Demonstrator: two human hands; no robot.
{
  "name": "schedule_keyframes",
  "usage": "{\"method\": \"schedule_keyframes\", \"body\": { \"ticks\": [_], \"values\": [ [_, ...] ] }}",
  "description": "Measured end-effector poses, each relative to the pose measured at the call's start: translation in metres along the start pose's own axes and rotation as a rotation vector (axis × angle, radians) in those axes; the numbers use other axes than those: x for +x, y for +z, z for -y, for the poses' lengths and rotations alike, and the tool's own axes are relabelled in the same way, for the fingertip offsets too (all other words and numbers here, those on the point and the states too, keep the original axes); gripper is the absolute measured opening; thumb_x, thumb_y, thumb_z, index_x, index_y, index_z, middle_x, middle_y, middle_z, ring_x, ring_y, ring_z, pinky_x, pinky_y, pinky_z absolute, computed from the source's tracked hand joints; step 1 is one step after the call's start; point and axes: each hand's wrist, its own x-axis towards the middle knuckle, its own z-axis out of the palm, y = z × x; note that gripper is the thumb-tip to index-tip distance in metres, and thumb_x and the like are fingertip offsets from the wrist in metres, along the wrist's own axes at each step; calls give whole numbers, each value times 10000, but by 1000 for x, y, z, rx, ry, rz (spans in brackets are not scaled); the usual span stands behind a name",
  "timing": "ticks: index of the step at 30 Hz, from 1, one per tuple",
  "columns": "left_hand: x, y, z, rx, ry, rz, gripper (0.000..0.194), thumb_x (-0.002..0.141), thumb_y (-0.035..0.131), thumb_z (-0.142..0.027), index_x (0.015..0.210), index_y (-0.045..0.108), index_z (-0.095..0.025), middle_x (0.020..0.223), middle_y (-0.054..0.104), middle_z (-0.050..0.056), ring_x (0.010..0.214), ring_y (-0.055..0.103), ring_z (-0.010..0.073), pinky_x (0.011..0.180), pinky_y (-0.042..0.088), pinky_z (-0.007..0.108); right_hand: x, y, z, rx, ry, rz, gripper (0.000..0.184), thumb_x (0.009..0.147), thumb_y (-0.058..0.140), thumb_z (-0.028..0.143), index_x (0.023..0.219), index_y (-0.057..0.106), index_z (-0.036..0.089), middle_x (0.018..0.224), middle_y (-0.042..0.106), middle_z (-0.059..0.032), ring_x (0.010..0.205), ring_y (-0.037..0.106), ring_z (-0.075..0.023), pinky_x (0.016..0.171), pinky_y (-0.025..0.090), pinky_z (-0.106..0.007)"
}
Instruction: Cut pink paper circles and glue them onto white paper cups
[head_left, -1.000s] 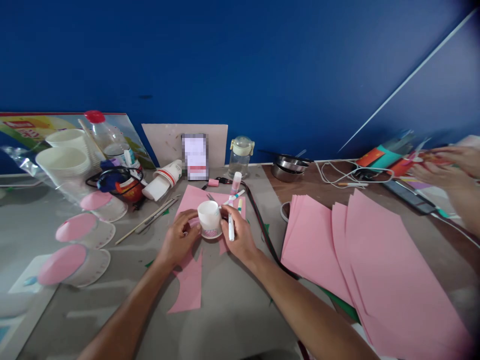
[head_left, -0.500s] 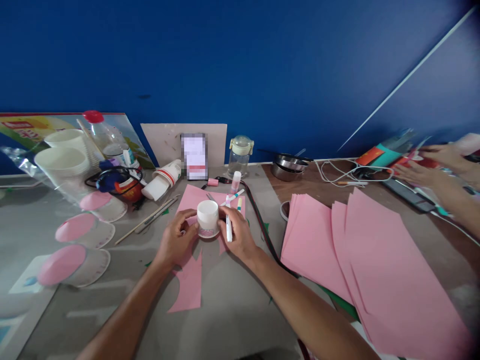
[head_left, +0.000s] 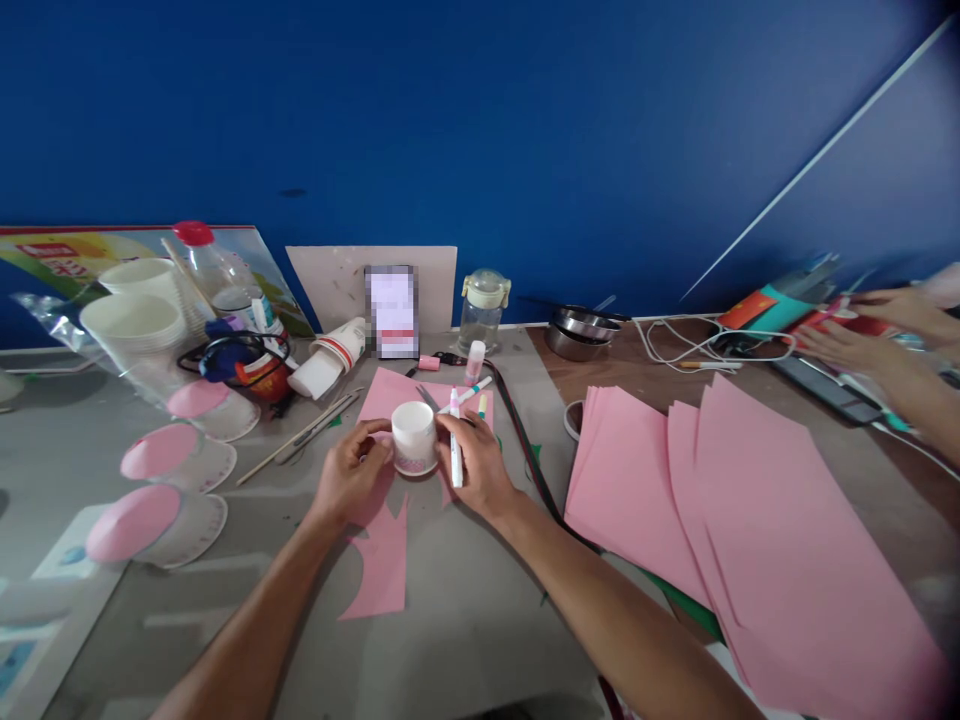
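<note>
A short white paper cup [head_left: 413, 430] stands in front of me with its narrow end up and pink markings around its wide lower rim. My left hand [head_left: 351, 472] is closed at the cup's left side, thumb and fingers against it. On the other side, my right hand [head_left: 480, 465] grips a white marker [head_left: 457, 465], its pink end pointing away from me, while fingertips touch the cup. Beneath lies cut pink paper [head_left: 384, 575]. Just behind are scissors [head_left: 427, 397], partly hidden, a glue stick [head_left: 475, 362] and other markers [head_left: 475, 388].
Three pink-topped paper cups [head_left: 174, 523] stand at left, before stacked cups [head_left: 133, 325] and a bottle [head_left: 217, 270]. Pink sheets [head_left: 780, 510] lie right. Behind are a phone [head_left: 395, 310], a lidded jar [head_left: 482, 310] and metal bowls [head_left: 579, 335]. Another person's hands [head_left: 862, 340] work far right.
The cup looks turned slightly between my hands, its pink markings now showing more to the left. My right hand still holds the marker. The whole view has shifted a little.
</note>
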Motion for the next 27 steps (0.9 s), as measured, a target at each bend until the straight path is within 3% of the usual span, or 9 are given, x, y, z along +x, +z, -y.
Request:
{"method": "schedule_keyframes", "body": {
  "ticks": [5,11,14,17,21,24,27],
  "values": [
    [3,-3,0,-144,-91,-58,274,732,631,-365,911,685,-165,799,665,47,615,528,143,530,399,250,0,-2,1,-31,1,59,420,805,526,112,1211,516,215,1004,706,-79,912,651,-251,1014,367,-482],
    [7,-5,4,-592,-86,-211,330,598,648,-161,927,644,-194,899,630,18,669,525,94,615,416,214,0,-4,5,107,66,-207,363,899,434,161,1258,435,216,985,697,-66,887,658,-202,1043,356,-484],
    [9,-6,12,-557,-121,-274,323,580,608,-116,891,629,-201,801,606,-8,694,549,108,628,417,220,-3,-4,10,203,24,-283,352,940,389,211,1290,383,244,984,687,-60,873,656,-194,1010,397,-481],
    [10,-6,14,-516,-131,-334,247,613,636,-150,857,636,-192,862,634,6,772,583,128,690,437,249,-8,-4,17,252,-47,-281,352,956,376,262,1308,371,267,989,685,-55,860,658,-199,1042,353,-518],
    [11,-4,4,-659,-131,-323,220,638,731,-247,834,659,-178,931,668,35,874,614,152,832,459,318,-9,-7,26,273,-117,-251,344,958,373,337,1293,408,267,984,689,-49,792,662,-193,1084,284,-535],
    [10,-7,-4,-774,-134,-297,267,649,764,-256,890,672,-189,923,667,32,888,621,147,862,471,311,-7,-10,31,215,-177,-234,336,957,342,390,1239,469,257,893,682,-32,740,654,-190,1051,330,-519],
    [11,-12,-7,-885,-126,-292,304,691,754,-224,981,666,-233,846,647,2,768,604,99,763,498,243,-6,-14,36,124,-255,-246,326,936,367,376,1207,498,250,792,659,-23,698,626,-195,954,411,-479]
  ]
}}
